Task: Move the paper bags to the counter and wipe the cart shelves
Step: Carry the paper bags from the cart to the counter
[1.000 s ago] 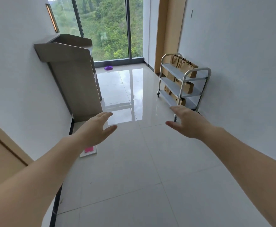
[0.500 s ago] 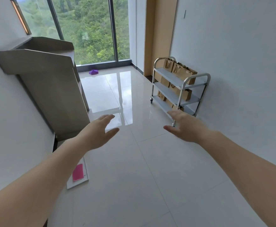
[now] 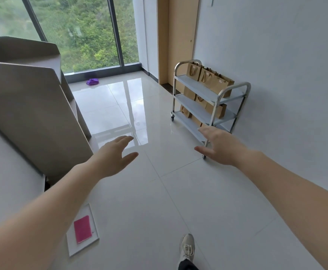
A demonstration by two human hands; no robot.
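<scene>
Now, the approach: the cart [image 3: 208,98] is seen larger and nearer the frame's centre right than a second ago, so the walk toward it is judged under way.
Left hand: the left hand [image 3: 113,158] is held out at centre frame, fingers straight and spread, nothing gripped.
Right hand: the right hand [image 3: 220,146] is stretched toward the cart's near end, fingers relaxed and apart, nothing held; the cart is not yet touched.
Paper bags: the paper bags [image 3: 211,79] are stood upright along the wall side of the cart's top shelf, with more seen on the two shelves below; none is lifted.
Table: the table [image 3: 22,98] is seen at the left of the frame, well apart from the cart across the glossy floor [image 3: 159,201].
Cloths: a pink cloth [image 3: 82,228] is lain on a white tray [image 3: 71,248] at lower left; a purple cloth [image 3: 92,82] is seen on the floor by the window [image 3: 77,32].
Foot: one shoe [image 3: 187,247] is placed forward at the bottom edge.
Meaning: the task is judged barely begun; the bags must be carried across before any shelf is wiped.
</scene>
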